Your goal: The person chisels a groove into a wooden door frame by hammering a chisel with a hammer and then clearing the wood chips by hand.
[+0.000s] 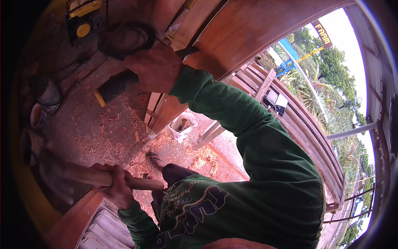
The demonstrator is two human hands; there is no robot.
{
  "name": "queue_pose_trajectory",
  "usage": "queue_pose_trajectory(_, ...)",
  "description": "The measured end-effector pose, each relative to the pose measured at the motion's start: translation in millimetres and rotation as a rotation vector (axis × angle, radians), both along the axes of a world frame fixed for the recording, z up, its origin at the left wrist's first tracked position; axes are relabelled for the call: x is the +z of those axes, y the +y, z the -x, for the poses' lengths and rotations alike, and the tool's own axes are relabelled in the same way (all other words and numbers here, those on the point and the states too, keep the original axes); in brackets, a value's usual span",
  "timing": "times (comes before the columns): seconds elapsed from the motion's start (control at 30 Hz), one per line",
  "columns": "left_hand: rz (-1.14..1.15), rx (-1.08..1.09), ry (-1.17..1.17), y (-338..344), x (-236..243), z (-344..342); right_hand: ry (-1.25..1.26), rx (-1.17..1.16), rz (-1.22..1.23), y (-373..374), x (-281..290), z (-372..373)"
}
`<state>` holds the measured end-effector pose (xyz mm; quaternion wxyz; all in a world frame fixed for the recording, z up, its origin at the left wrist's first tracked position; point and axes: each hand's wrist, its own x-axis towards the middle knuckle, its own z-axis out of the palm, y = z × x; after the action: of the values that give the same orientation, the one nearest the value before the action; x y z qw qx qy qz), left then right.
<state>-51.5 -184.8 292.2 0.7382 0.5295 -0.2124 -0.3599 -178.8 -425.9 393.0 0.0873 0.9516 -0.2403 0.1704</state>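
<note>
Wooden handle [94, 177] gripped mid-length in left hand [117, 186], probably for balance; right hand [155, 68] clutches black block [119, 86], seemingly steadying it.

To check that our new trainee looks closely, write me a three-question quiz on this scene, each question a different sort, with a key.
1. Which of the person's hands grips the wooden handle?
2. True or false: wood shavings lie scattered on the floor, some of them near the white container.
3. Pick one: the sleeve that reaches to the right hand is
A) red
B) green
C) white

Key:
1. The left hand.
2. True.
3. B.
</note>
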Motion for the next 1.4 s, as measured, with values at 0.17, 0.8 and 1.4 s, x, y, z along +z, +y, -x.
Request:
queue_pose_trajectory(0.17,0.313,0.154,0.102,-42.0,-8.1,15.4,0.015,0.043,-0.017,1.8,-1.8,-3.8)
queue_pose_trajectory(0.8,-0.114,-0.199,-0.216,-11.5,-56.3,13.9,0.058,-0.117,0.013,-16.1,1.6,-26.6)
queue_pose_trajectory(1.4,-0.193,-0.142,-0.169,32.9,-27.5,12.7,0.078,0.046,0.079,12.9,-10.7,12.2)
